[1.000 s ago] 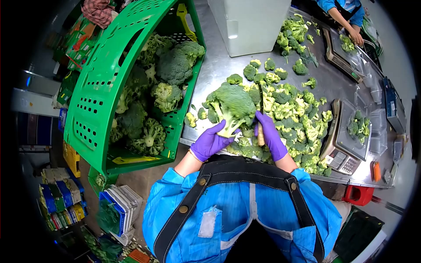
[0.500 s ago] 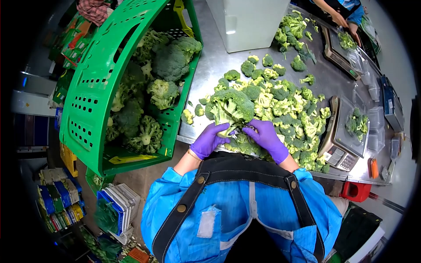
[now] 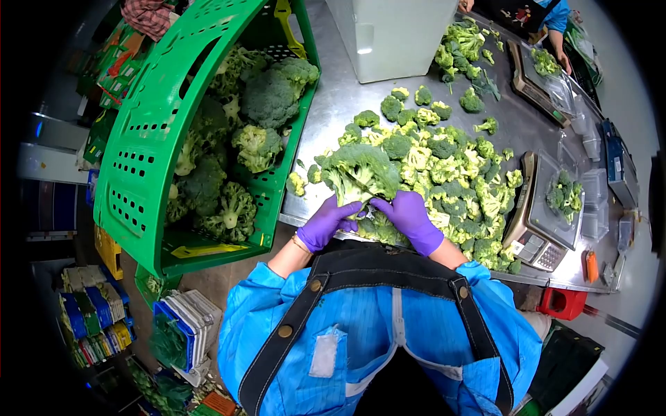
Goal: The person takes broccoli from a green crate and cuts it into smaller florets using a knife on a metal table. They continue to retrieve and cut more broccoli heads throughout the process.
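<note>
A large head of broccoli (image 3: 361, 170) is held stem-down just over the near edge of the steel table. My left hand (image 3: 329, 222), in a purple glove, is closed around its stalk from the left. My right hand (image 3: 411, 220), gloved likewise, is closed at the stalk's right side. From its fingers a thin dark blade, seemingly a small knife (image 3: 359, 186), reaches in among the stems; its handle is hidden in the glove. A wide pile of cut broccoli florets (image 3: 444, 180) lies right behind and beside both hands.
A green crate (image 3: 146, 166) of whole broccoli heads stands tilted at left. A pale bin (image 3: 388, 41) is at the back. Two scales (image 3: 544, 215) and plastic tubs (image 3: 595, 197) line the right side, with an orange-handled tool (image 3: 591, 266). A co-worker's hand (image 3: 563, 61) is at far right.
The broccoli head has tipped and shifted slightly left and down between my hands. My right hand has turned and moved left, closer to the stalk. The co-worker's hands have moved apart.
</note>
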`<action>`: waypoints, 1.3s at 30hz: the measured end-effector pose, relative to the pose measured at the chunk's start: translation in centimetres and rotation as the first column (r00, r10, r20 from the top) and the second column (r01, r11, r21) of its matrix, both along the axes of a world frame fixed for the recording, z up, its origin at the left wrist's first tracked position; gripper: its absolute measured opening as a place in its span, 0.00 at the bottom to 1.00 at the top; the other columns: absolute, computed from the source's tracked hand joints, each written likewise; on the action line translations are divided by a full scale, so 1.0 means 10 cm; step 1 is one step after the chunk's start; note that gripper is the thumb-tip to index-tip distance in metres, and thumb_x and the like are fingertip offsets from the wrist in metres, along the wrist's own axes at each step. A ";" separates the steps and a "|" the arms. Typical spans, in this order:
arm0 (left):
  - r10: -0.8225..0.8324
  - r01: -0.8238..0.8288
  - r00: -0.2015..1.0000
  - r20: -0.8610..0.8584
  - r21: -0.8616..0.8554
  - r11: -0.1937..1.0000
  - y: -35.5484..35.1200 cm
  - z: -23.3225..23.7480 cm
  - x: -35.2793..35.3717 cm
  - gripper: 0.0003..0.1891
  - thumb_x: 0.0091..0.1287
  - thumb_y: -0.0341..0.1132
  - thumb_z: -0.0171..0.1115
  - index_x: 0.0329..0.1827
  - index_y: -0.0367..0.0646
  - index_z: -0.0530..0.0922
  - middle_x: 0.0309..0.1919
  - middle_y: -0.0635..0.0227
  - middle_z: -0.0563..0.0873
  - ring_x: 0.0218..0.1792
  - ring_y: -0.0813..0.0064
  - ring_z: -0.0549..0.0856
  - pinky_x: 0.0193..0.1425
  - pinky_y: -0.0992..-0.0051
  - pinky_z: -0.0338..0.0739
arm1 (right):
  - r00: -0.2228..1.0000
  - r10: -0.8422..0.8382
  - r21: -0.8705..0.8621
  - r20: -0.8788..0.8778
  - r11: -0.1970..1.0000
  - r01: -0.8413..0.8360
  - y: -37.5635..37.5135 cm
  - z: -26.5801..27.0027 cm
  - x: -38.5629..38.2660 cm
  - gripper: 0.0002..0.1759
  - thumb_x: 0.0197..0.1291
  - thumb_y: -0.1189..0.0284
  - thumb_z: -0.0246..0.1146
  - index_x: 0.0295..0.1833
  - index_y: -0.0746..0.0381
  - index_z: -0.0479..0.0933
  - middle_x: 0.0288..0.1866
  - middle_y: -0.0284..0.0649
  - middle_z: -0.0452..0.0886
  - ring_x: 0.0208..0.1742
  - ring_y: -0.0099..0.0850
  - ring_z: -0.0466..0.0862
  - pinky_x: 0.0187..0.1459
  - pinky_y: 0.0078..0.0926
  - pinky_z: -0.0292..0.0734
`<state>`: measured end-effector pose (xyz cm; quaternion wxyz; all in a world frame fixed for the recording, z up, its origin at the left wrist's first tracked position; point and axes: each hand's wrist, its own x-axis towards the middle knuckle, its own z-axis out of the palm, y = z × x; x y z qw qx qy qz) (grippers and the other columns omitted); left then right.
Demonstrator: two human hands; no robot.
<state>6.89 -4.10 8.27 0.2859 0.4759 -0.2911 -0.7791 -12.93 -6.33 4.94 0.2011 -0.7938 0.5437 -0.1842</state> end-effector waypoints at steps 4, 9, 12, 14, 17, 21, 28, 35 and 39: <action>0.060 -0.059 0.997 0.046 -0.030 0.998 0.01 0.02 -0.07 0.22 0.63 0.39 0.58 0.57 0.36 0.68 0.41 0.63 0.81 0.28 0.79 0.81 0.29 0.83 0.76 | 0.998 -0.052 0.054 0.040 0.997 0.049 -0.04 -0.10 0.02 0.38 0.53 0.40 0.56 0.12 0.67 0.72 0.10 0.51 0.69 0.15 0.48 0.73 0.20 0.38 0.69; 0.160 -0.148 0.980 -0.117 0.106 0.983 -0.03 -0.18 0.03 0.22 0.64 0.37 0.58 0.57 0.34 0.68 0.44 0.61 0.80 0.37 0.73 0.83 0.30 0.79 0.79 | 0.842 -0.185 0.449 0.506 0.891 -0.074 -0.06 -0.20 -0.03 0.35 0.58 0.45 0.54 0.19 0.70 0.73 0.12 0.48 0.71 0.14 0.39 0.74 0.20 0.33 0.68; 0.316 -0.183 0.849 -0.423 0.327 0.927 -0.06 -0.21 0.06 0.19 0.64 0.33 0.56 0.56 0.33 0.69 0.46 0.59 0.79 0.41 0.68 0.82 0.30 0.78 0.80 | 0.603 -0.340 0.541 0.722 0.820 -0.186 -0.08 -0.16 -0.07 0.32 0.61 0.49 0.53 0.24 0.70 0.73 0.14 0.43 0.72 0.15 0.31 0.74 0.20 0.29 0.68; 0.284 -0.204 0.901 -0.327 0.260 0.944 -0.07 -0.23 0.05 0.19 0.63 0.34 0.57 0.55 0.32 0.69 0.44 0.59 0.80 0.41 0.69 0.83 0.29 0.78 0.79 | 0.702 -0.163 0.390 0.693 0.904 -0.174 -0.12 -0.05 -0.08 0.28 0.60 0.50 0.55 0.25 0.66 0.74 0.15 0.42 0.73 0.17 0.34 0.75 0.23 0.29 0.68; 0.211 -0.203 0.975 -0.065 0.115 0.972 -0.07 -0.22 0.07 0.18 0.62 0.36 0.58 0.51 0.33 0.72 0.38 0.62 0.82 0.32 0.76 0.82 0.25 0.83 0.75 | 0.960 0.057 0.186 0.275 0.976 -0.112 -0.11 0.05 -0.13 0.27 0.58 0.49 0.56 0.22 0.63 0.74 0.16 0.43 0.72 0.19 0.41 0.74 0.24 0.34 0.68; 0.166 -0.152 0.967 0.191 -0.087 0.985 -0.07 -0.05 0.14 0.14 0.59 0.38 0.61 0.41 0.37 0.75 0.26 0.68 0.81 0.17 0.82 0.77 0.20 0.83 0.68 | 0.977 0.064 0.148 0.203 0.984 -0.095 -0.10 -0.05 -0.23 0.27 0.56 0.47 0.56 0.19 0.61 0.73 0.16 0.45 0.72 0.21 0.46 0.74 0.25 0.38 0.68; 0.002 -0.007 0.999 0.047 0.097 0.995 -0.02 0.01 0.19 0.15 0.60 0.37 0.60 0.46 0.38 0.74 0.28 0.67 0.83 0.16 0.83 0.77 0.18 0.88 0.65 | 0.986 0.079 0.021 0.148 0.996 -0.083 -0.05 0.01 -0.19 0.28 0.53 0.45 0.58 0.18 0.60 0.72 0.15 0.43 0.73 0.19 0.43 0.76 0.23 0.37 0.69; -0.038 0.028 0.995 0.095 0.106 0.994 0.00 -0.05 0.16 0.15 0.60 0.37 0.61 0.46 0.38 0.74 0.30 0.65 0.83 0.16 0.84 0.77 0.17 0.87 0.64 | 1.000 0.009 0.008 -0.019 1.000 -0.009 -0.02 0.03 -0.09 0.32 0.52 0.43 0.57 0.15 0.62 0.73 0.13 0.46 0.72 0.17 0.45 0.75 0.22 0.38 0.70; -0.029 0.023 0.998 0.047 0.122 0.992 -0.01 -0.10 0.17 0.15 0.60 0.37 0.61 0.46 0.38 0.74 0.29 0.66 0.83 0.16 0.84 0.77 0.17 0.88 0.65 | 1.000 0.009 0.005 -0.013 1.000 -0.009 -0.05 0.00 -0.11 0.33 0.53 0.42 0.57 0.14 0.62 0.73 0.13 0.47 0.72 0.17 0.46 0.75 0.22 0.38 0.70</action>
